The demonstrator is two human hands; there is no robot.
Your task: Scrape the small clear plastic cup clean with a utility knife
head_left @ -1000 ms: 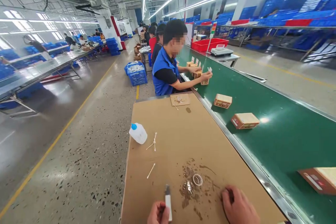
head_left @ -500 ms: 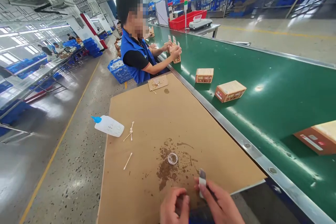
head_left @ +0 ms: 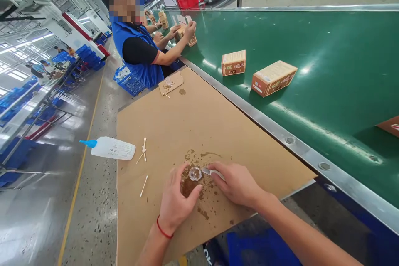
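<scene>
A small clear round dish sits on the brown cardboard sheet, amid dark wet spots. My left hand, a red cord at its wrist, curves round the dish's left side with thumb and fingers apart. It seems to hold nothing; whether it touches the dish I cannot tell. From the right, my right hand pinches a small flat grey-and-white strip, its tip right beside the dish's rim. Several cotton swabs and a white squeeze bottle with a blue nozzle lie to the left.
Brown cartons stand on the green conveyor belt beyond a metal edge rail. A co-worker in a blue vest handles a carton at the far end. Near that person lies a small cardboard piece with bits on it.
Both hands have moved forward from the sheet's near edge to the dish, the right one carrying the strip. My left hand has opened out. The view has shifted.
</scene>
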